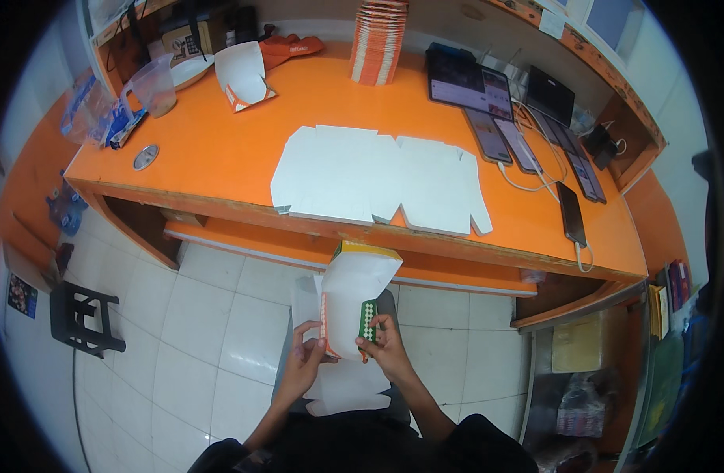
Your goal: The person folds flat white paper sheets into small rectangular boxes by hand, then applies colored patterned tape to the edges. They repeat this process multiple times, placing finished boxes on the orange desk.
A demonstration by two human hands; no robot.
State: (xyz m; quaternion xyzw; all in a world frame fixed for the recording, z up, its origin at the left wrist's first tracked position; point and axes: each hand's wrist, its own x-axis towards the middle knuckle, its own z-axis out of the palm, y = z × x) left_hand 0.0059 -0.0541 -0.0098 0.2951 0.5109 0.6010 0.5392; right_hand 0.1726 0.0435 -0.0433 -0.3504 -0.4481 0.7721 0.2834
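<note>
A partly folded cardboard food box [348, 296] is held between my hands above my lap, its white inside facing up. Its sides show orange and green patterned print, and the far flap has a yellow edge. My left hand [304, 355] grips the orange side near the bottom corner. On the green side, my right hand [384, 344] pinches the near corner. Beneath the box, a flat white cardboard blank [350, 388] lies across my lap. Flat white box blanks [370, 173] lie in a stack along the front edge of the orange desk [220, 150].
A tall stack of orange-and-white folded boxes [379, 43] stands at the back. One open box [246, 77] and a plastic jug [155, 87] are at left. A tablet [471, 83], phones [571, 213] and cables fill the right. A black stool [86, 319] stands on the floor.
</note>
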